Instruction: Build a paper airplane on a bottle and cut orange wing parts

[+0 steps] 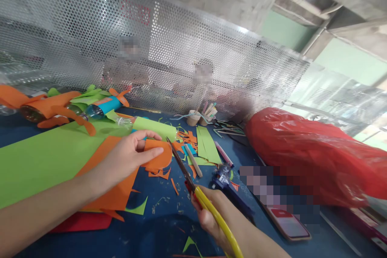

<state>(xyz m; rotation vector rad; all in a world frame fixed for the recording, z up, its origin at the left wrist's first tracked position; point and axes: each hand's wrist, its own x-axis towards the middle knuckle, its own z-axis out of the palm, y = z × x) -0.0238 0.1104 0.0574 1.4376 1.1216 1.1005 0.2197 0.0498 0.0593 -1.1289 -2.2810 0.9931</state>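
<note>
Between the thumb and fingers of my left hand (137,153) is a small orange paper piece (159,155) with a rounded edge. My right hand (216,213) grips a pair of scissors (184,169) with yellow and red handles. The blades point up and to the left, their tips close to the right side of the orange piece. Under my left forearm lie a larger orange sheet (116,187) and a big light-green sheet (33,157). Orange and green scraps (161,174) are scattered below and beside the piece.
Bottles wrapped in coloured paper (105,107) lie at the far left. A glue gun (232,193), a phone (287,221) and a red plastic bag (302,153) are on the right. Cups of sticks (193,117) stand before a perforated metal screen (181,56), with people behind it.
</note>
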